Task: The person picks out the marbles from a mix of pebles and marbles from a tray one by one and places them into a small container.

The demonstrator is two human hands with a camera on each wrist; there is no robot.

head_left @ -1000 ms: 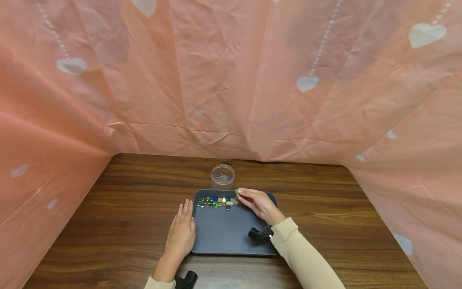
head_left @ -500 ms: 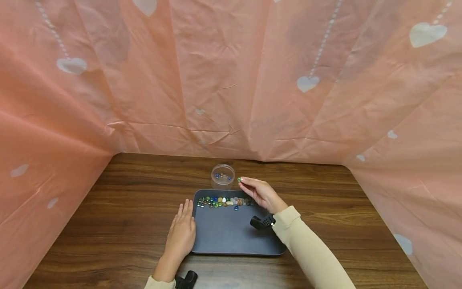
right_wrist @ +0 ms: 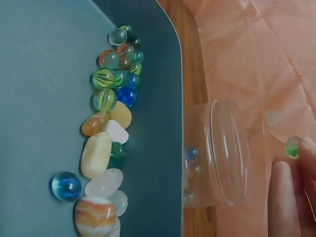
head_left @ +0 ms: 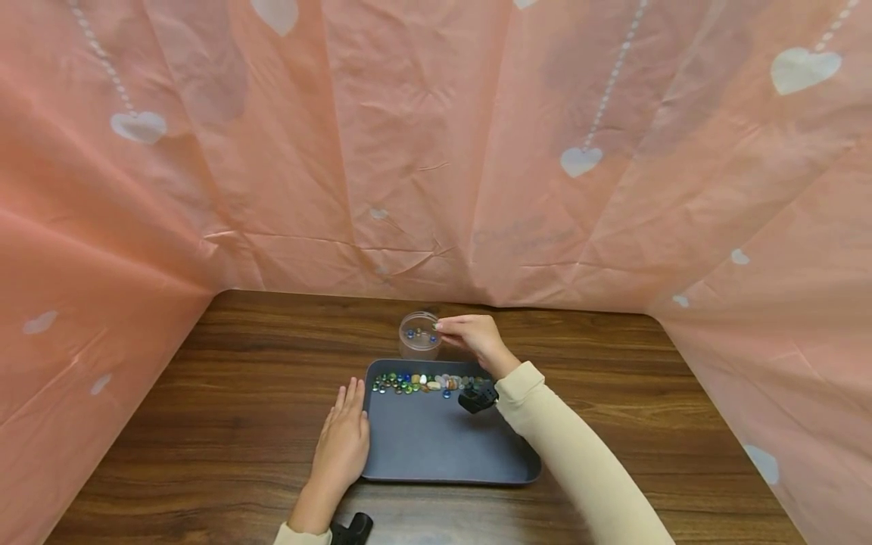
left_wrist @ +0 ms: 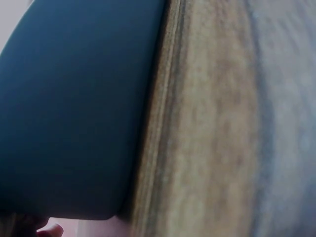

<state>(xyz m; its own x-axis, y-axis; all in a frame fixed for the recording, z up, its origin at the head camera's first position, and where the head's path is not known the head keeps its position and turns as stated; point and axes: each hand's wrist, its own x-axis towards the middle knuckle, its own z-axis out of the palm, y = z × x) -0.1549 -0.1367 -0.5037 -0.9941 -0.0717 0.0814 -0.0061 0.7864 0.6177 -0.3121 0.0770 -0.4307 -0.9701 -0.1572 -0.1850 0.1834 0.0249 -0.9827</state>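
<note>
A green-and-clear marble is pinched between the thumb and fingertips of my right hand. That hand is raised at the right rim of a clear round jar, which holds several marbles, some blue. My left hand rests with straight fingers along the left side of the dark grey tray. Along the tray's far side lie several marbles and polished stones. One blue marble sits a little apart from the row. The left wrist view shows mostly the tray's outer wall.
The tray and jar stand on a dark wood-grain table, the jar just beyond the tray's far edge. A pink curtain with pale hearts hangs around the table's back and sides.
My right hand has lifted the green marble from the tray's far side and carried it up and left to the jar. The blue marble has shifted slightly right. My left hand stays put.
</note>
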